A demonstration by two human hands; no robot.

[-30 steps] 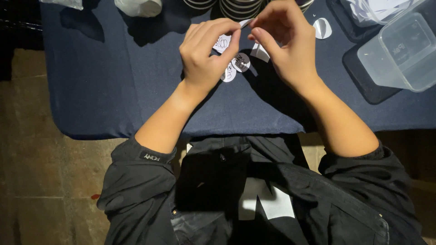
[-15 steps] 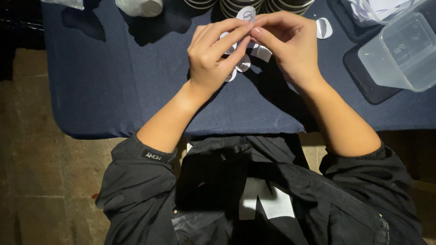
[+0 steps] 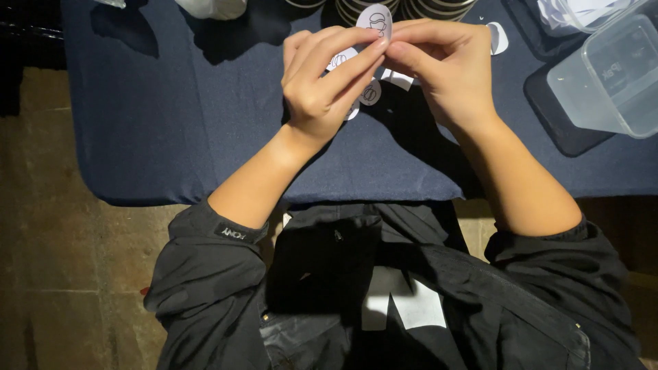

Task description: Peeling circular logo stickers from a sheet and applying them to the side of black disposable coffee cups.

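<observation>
Here the white oval sticker [image 3: 375,22] stands upright, its long axis running from near to far, with a thin dark line drawing on its face. It sticks out on the far side of the grip: the left hand [image 3: 325,85] and the right hand [image 3: 445,68] both pinch its near edge with their fingertips, above the desk [image 3: 171,123]. More stickers [image 3: 370,94] lie under the hands.

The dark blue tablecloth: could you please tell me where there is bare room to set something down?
The tablecloth lies bare left of the left hand, out to the table's edge. A narrower strip runs along the near edge below both hands. It is crowded around the right hand: round stickers, and the clear container to the right.
</observation>
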